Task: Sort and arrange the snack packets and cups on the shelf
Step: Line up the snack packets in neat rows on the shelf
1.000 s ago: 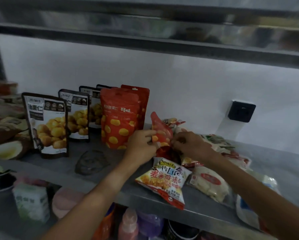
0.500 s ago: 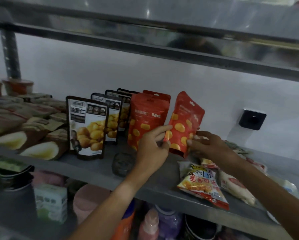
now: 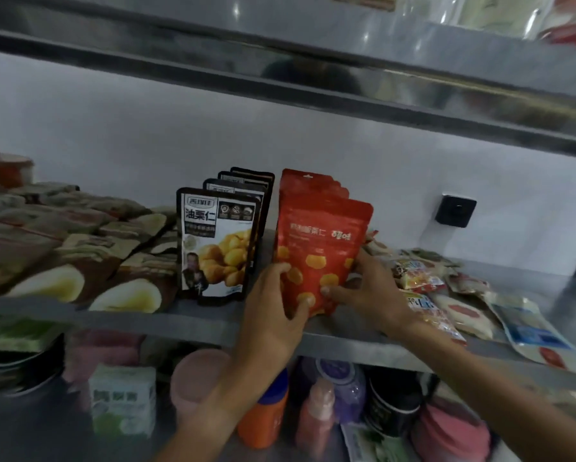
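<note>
Since half a second ago the tilted red packet [image 3: 320,248] has been stood upright at the front of the red row on the shelf [image 3: 193,323]. Black packets [image 3: 218,243] already stand filed just beside it; the loose packets [image 3: 446,295] lying flat to the right remain unsorted. Bare shelf lies near the front edge. Left hand [image 3: 276,311] and right hand [image 3: 370,295] each grip the packet's lower sides.

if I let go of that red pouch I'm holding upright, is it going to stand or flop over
The red pouch would probably stand: it looks stiff and flat-faced, like the black pouches standing unaided beside it. It may tip easily though, being tall and thin. Both the left hand and the right hand steady its lower half.
</note>
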